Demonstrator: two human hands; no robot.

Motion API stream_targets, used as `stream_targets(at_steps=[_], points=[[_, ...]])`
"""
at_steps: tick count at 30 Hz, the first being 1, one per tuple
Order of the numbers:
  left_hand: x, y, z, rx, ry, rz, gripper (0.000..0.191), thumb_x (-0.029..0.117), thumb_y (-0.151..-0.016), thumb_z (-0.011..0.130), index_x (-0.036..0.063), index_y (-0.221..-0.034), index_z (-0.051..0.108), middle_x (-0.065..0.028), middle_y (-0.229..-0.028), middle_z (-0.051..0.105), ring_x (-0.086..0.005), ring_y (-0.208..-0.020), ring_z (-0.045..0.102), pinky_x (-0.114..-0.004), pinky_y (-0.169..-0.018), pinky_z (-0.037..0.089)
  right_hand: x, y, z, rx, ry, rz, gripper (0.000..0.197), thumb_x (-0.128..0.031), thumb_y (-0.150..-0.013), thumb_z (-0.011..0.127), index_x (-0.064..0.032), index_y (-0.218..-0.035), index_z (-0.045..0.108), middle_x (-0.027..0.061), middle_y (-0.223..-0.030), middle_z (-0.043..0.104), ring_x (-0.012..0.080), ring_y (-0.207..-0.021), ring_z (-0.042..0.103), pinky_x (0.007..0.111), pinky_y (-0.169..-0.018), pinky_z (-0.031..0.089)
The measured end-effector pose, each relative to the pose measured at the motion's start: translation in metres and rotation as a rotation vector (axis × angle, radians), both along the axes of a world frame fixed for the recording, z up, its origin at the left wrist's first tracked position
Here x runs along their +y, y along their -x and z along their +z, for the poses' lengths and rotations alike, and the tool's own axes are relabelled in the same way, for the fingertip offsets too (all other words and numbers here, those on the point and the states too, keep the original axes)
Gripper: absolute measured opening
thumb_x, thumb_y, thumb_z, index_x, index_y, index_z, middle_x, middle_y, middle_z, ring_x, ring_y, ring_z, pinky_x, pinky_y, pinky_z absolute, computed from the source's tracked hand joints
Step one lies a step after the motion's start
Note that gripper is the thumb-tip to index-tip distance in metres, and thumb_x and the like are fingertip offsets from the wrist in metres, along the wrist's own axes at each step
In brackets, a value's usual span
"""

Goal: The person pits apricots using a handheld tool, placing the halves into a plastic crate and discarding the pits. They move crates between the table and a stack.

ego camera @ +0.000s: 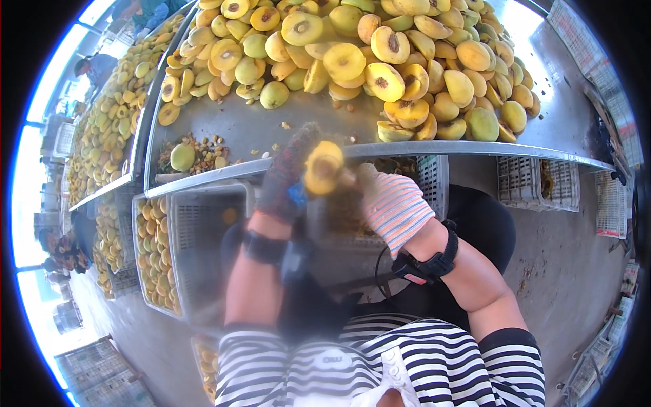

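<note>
My left hand (292, 175), in a dark knitted glove with a blue patch, holds a halved yellow peach (324, 168) over the table's front edge, cut face up. My right hand (389, 201), in a striped knitted glove, is closed around a small tool whose blurred tip (348, 178) reaches the peach half; its exact kind cannot be told. A large heap of peach halves (344, 62), some with brown pit marks, lies on the metal table (244, 119) beyond both hands.
Peach pits (203, 150) and a greenish peach (182, 157) lie at the table's left corner. A raised metal rim (437, 148) runs along the front. Plastic crates (192, 244) stand below, one filled with peach halves (155, 249). A person (96, 68) is at the far left.
</note>
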State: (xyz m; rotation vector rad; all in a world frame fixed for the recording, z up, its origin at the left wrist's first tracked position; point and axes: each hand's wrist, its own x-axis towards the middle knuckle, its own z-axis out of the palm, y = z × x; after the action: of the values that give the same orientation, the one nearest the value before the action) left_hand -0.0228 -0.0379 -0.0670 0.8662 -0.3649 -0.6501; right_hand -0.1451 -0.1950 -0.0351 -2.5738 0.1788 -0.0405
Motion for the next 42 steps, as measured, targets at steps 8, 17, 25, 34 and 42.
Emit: stream_targets(at_steps=[8,17,25,34,42], points=[[0.000,0.002,-0.005,-0.101,-0.061,0.088,0.041,0.019,-0.096,0.056,0.0014,-0.133,0.051,-0.0107,-0.128,0.057,-0.0221,-0.114,0.058,-0.036,-0.097,0.049,0.004,-0.001,-0.008,0.328,0.044,0.229,0.030,-0.014,-0.081,0.064,0.0012,-0.106,0.057,0.0220,-0.095,0.055,0.0337,-0.090,0.062,0.041,-0.073,0.049],[0.008,-0.005,0.017,-0.881,-0.754,0.023,0.039,0.010,-0.098,0.044,-0.0003,-0.136,0.047,-0.0098,-0.136,0.053,-0.0204,-0.122,0.053,-0.033,-0.101,0.044,0.001,-0.005,-0.022,0.303,-0.080,0.085,0.034,-0.015,-0.068,0.070,-0.0028,-0.100,0.069,0.0150,-0.108,0.055,0.0337,-0.099,0.060,0.037,-0.076,0.050],[-0.012,0.001,0.015,-1.452,-0.666,0.401,0.038,0.016,-0.094,0.058,0.0034,-0.129,0.052,-0.0121,-0.124,0.058,-0.0190,-0.103,0.059,-0.031,-0.094,0.046,0.000,-0.002,-0.030,0.042,-0.105,0.214,0.022,-0.012,-0.077,0.062,-0.0039,-0.098,0.065,0.0159,-0.099,0.059,0.0324,-0.093,0.061,0.036,-0.077,0.050],[-0.023,0.023,0.023,-0.692,-0.264,0.230,0.035,0.015,-0.095,0.055,0.0009,-0.127,0.054,-0.0092,-0.120,0.059,-0.0150,-0.104,0.057,-0.028,-0.087,0.047,-0.006,0.005,-0.050,-0.134,-0.310,0.471,0.018,-0.006,-0.082,0.054,-0.0068,-0.096,0.064,0.0109,-0.092,0.061,0.0263,-0.086,0.061,0.033,-0.075,0.049],[-0.019,0.008,0.008,-0.722,-0.414,0.187,0.029,0.009,-0.095,0.054,0.0022,-0.123,0.056,-0.0076,-0.118,0.061,-0.0145,-0.103,0.060,-0.027,-0.082,0.053,-0.003,0.011,-0.017,0.232,-1.122,0.154,0.010,-0.012,-0.087,0.056,-0.0048,-0.090,0.063,0.0075,-0.072,0.060,0.0214,-0.070,0.061,0.033,-0.066,0.047]])
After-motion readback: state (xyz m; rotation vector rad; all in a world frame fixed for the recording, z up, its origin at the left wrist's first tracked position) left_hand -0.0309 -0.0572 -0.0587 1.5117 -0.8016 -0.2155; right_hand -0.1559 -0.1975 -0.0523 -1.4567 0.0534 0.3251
